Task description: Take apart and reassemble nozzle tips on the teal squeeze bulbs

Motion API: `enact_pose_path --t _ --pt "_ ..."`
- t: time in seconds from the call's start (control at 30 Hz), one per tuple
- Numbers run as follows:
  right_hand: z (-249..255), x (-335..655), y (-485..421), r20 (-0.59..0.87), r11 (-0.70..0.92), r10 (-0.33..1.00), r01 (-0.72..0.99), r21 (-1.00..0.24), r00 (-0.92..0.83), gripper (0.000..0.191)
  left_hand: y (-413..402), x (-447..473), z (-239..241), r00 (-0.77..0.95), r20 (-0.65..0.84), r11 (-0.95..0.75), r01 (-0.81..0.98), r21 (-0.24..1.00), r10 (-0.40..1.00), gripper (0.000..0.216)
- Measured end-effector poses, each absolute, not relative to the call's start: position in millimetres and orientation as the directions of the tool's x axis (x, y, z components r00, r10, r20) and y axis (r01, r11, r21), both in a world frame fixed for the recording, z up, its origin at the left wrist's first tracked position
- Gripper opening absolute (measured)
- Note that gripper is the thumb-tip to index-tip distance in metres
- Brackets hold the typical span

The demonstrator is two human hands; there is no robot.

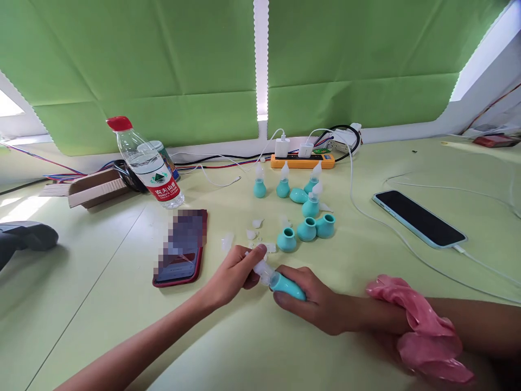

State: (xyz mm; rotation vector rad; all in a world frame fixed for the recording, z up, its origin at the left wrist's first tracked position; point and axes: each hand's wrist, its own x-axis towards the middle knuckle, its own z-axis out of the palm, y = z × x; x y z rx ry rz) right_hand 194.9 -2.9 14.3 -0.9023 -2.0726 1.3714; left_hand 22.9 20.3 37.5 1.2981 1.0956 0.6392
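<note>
My right hand (315, 301) is wrapped round a teal rubber bulb (287, 285) low on the table. My left hand (236, 271) pinches the clear plastic tip (260, 269) set in the bulb's mouth. Just beyond lie several loose clear tips (252, 234). Behind them stand three open teal bulbs (307, 229), and further back several bulbs with tips fitted (283, 182). A pink scrunchie (423, 331) sits on my right wrist.
A red phone (181, 252) lies left of my hands. A water bottle (148, 165) and a cardboard box (95, 187) stand at the back left. A charging phone (419, 217) lies on the right, and its white cable (366, 214) runs to an orange power strip (303, 160).
</note>
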Motion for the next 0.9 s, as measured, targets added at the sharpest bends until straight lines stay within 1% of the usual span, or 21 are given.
enact_pose_path --t 0.07,0.1,0.13,0.17,0.2,0.23,0.27,0.3,0.33,0.37,0.43,0.5,0.57,0.63,0.67,0.7,0.77,0.83,0.9 --pt "16.0 196.4 -4.1 0.130 0.410 0.713 0.258 -0.875 -0.689 0.015 24.6 21.7 42.0 0.460 -0.363 0.333 0.148 0.931 0.810 0.046" --pt "17.0 196.9 -4.8 0.170 0.467 0.693 0.256 -0.846 -0.701 0.013 27.2 20.6 43.9 0.469 -0.377 0.354 0.140 0.925 0.799 0.046" --pt "17.8 197.2 -5.5 0.197 0.508 0.678 0.258 -0.822 -0.708 0.011 29.7 19.4 45.2 0.448 -0.356 0.316 0.163 0.935 0.820 0.046" --pt "18.5 197.4 -6.0 0.204 0.527 0.670 0.264 -0.808 -0.713 0.011 32.0 18.0 45.4 0.408 -0.295 0.214 0.232 0.949 0.864 0.046" --pt "18.8 197.3 -6.4 0.195 0.523 0.672 0.271 -0.808 -0.714 0.010 34.1 16.5 44.4 0.354 -0.195 0.067 0.344 0.937 0.915 0.044" --pt "18.6 197.2 -6.5 0.174 0.502 0.680 0.280 -0.818 -0.712 0.010 35.9 15.0 42.2 0.313 -0.079 -0.085 0.479 0.874 0.947 0.039" --pt "18.1 197.0 -6.3 0.152 0.474 0.692 0.286 -0.833 -0.706 0.011 37.5 13.6 39.1 0.299 0.025 -0.209 0.605 0.768 0.954 0.032" --pt "17.2 196.7 -5.8 0.128 0.439 0.703 0.285 -0.852 -0.699 0.012 38.9 12.2 35.5 0.309 0.094 -0.293 0.698 0.654 0.946 0.026" --pt "16.1 196.3 -5.1 0.105 0.395 0.719 0.280 -0.875 -0.688 0.014 40.1 11.1 32.0 0.328 0.126 -0.340 0.754 0.562 0.936 0.025" --pt "15.1 195.8 -4.2 0.082 0.348 0.736 0.272 -0.897 -0.672 0.017 41.0 10.1 29.1 0.345 0.134 -0.364 0.783 0.505 0.929 0.027" --pt "13.3 194.5 -2.2 0.039 0.256 0.769 0.253 -0.933 -0.638 0.023 41.6 9.1 26.9 0.372 0.148 -0.396 0.789 0.470 0.916 0.028" --pt "12.4 193.0 -0.5 0.006 0.183 0.795 0.230 -0.956 -0.606 0.025 39.4 9.4 30.2 0.375 0.184 -0.415 0.765 0.492 0.909 0.027" --pt "11.7 191.7 0.6 -0.021 0.115 0.817 0.199 -0.973 -0.576 0.025 33.9 11.6 36.8 0.380 0.199 -0.423 0.714 0.558 0.903 0.030" --pt "11.0 191.2 0.6 -0.035 0.084 0.819 0.181 -0.980 -0.572 0.024 25.9 15.7 42.7 0.415 0.154 -0.409 0.643 0.647 0.897 0.038" --pt "10.8 191.4 0.3 -0.030 0.099 0.810 0.187 -0.977 -0.585 0.022 21.5 18.2 44.3 0.441 0.109 -0.387 0.611 0.691 0.891 0.039" --pt "10.9 191.9 -0.2 -0.018 0.134 0.793 0.204 -0.970 -0.608 0.019 17.3 20.9 44.7 0.466 0.051 -0.350 0.583 0.733 0.883 0.040" --pt "12.3 193.6 -1.5 0.033 0.255 0.744 0.238 -0.937 -0.667 0.014 10.6 26.0 42.4 0.502 -0.085 -0.230 0.531 0.816 0.861 0.042" --pt "15.7 195.8 -2.9 0.094 0.381 0.695 0.254 -0.889 -0.713 0.014 7.4 29.6 38.0 0.533 -0.201 -0.065 0.438 0.897 0.822 0.043" --pt "19.5 197.9 -4.2 0.150 0.481 0.656 0.257 -0.838 -0.740 0.015 7.5 30.7 34.7 0.570 -0.277 0.123 0.293 0.948 0.773 0.042"
